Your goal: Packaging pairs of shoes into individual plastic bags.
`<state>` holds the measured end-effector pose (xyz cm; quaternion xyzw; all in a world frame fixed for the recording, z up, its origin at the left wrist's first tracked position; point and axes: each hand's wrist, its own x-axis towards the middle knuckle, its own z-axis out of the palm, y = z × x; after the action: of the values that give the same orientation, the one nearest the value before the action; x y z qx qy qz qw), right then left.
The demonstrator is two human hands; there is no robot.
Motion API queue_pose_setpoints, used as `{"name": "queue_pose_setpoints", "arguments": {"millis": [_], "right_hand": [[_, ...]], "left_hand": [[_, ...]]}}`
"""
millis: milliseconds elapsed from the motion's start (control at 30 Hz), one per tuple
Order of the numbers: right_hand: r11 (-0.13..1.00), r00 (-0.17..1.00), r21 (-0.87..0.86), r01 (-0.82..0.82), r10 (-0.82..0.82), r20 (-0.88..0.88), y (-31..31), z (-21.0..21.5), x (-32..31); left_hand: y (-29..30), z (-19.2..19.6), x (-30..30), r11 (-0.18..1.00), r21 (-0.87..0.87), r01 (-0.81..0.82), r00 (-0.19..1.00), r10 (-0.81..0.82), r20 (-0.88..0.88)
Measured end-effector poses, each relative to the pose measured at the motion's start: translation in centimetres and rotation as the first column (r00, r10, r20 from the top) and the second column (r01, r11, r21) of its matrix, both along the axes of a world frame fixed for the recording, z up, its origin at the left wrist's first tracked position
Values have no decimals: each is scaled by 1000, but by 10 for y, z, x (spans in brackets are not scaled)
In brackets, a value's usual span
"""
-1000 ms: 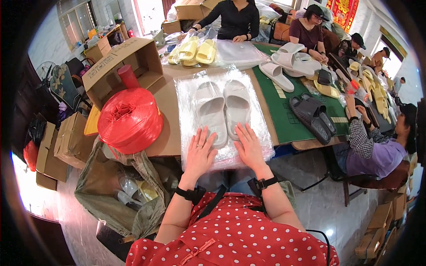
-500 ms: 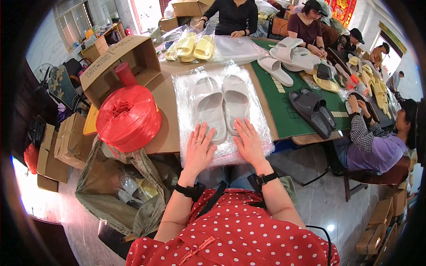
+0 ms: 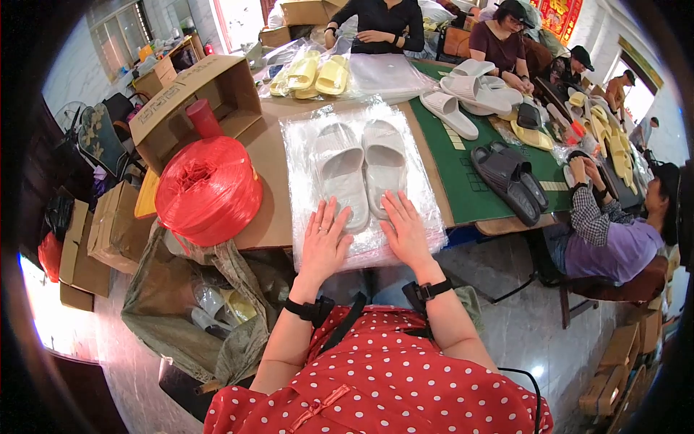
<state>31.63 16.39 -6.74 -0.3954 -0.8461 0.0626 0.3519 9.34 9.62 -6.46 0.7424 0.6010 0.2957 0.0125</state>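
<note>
A pair of light grey slide sandals (image 3: 341, 173) lies side by side, toes away from me, within clear plastic on a stack of clear plastic bags (image 3: 423, 210). My left hand (image 3: 325, 235) rests flat at the heel of the left sandal, fingers stretched out. Beside the right sandal's heel, my right hand (image 3: 402, 228) lies flat with its fingers extended and thumb apart. Neither hand grips anything. The fingertips touch the plastic or the sandal heels; exactly which I cannot tell.
Left of the bags sit a large roll of red plastic twine (image 3: 208, 192) and an open cardboard box (image 3: 195, 101). On the green mat (image 3: 448, 173) lie dark slides (image 3: 510, 181) and pale slides (image 3: 477, 90). Bagged yellow slides (image 3: 311, 74) lie farther back. Co-workers sit around; an open sack (image 3: 195, 311) stands below.
My hands and the grey sandals stay almost where they were. Across the table, a co-worker's hand has shifted inward from the table surface toward the body.
</note>
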Motion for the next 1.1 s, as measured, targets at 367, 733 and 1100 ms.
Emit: {"name": "queue_pose_setpoints", "arguments": {"millis": [367,733,1100], "right_hand": [[1000,1000,17,16,-17,13,0,-1,0],[999,997,20,50,-51,59,-10,8,-3],[998,987,-39,-47,40,-158,-44,56,7]], "left_hand": [[0,1,0,1000,7,2,1000,-2,3],[-4,2,-3,1000,2,22,999,-22,37],[-14,16,-8,998,41,48,999,-48,14]]}}
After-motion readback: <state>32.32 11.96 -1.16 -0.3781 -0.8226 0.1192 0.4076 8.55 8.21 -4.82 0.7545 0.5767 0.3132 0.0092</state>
